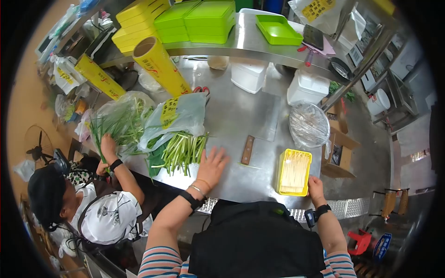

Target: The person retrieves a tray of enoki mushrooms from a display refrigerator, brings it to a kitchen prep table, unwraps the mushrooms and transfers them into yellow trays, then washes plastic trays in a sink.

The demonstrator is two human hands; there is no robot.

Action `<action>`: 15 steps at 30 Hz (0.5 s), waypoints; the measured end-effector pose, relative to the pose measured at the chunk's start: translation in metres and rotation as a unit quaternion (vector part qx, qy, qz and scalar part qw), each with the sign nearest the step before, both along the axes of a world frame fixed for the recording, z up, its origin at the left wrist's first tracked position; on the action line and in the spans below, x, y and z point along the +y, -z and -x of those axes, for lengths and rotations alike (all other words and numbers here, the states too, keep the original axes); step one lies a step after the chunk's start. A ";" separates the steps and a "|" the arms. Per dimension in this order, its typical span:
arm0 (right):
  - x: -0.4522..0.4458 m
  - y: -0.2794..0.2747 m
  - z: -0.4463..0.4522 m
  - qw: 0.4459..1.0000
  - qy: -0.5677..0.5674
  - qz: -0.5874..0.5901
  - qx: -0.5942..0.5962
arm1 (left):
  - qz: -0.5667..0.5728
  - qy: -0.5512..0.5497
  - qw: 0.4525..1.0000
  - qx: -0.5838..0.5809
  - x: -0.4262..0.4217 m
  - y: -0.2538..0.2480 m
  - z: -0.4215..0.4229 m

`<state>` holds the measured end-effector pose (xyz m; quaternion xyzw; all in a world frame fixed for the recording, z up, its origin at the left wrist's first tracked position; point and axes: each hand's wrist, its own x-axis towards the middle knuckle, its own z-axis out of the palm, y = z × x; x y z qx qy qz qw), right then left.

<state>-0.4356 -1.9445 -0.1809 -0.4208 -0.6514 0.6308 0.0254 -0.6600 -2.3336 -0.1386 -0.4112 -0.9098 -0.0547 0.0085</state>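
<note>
My left hand (213, 166) is spread flat over the steel table (222, 116), fingers apart, holding nothing. Just left of it lies a bunch of cut green stems (181, 150), partly inside a clear plastic bag (178, 116) with a yellow label. To the right of that hand rests a cleaver (266, 113), its wooden handle toward me. My right hand (316, 189) has its fingers curled at the right rim of a yellow basket (280, 176). Inside the basket lie pale, thin strands (295, 170), side by side; their kind is unclear.
A co-worker (104, 208) at the left holds long green leaves (97, 134) beside another bag of greens (125, 116). A film-covered bowl (309, 124) and white tubs (249, 75) stand farther back. Above is a shelf with green trays (208, 21). Yellow rolls (162, 65) lean at the back left.
</note>
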 end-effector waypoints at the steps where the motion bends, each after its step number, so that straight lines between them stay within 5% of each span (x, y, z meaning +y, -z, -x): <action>1: 0.000 -0.001 -0.001 1.000 0.004 -0.014 -0.007 | 0.028 -0.014 0.999 0.041 -0.004 0.009 0.011; 7: -0.004 -0.003 0.001 1.000 0.005 -0.009 0.009 | 0.042 -0.069 0.988 0.129 -0.054 0.033 0.078; 15: -0.002 -0.007 -0.001 1.000 0.016 0.008 -0.010 | 0.038 -0.037 0.992 0.118 -0.031 -0.010 0.061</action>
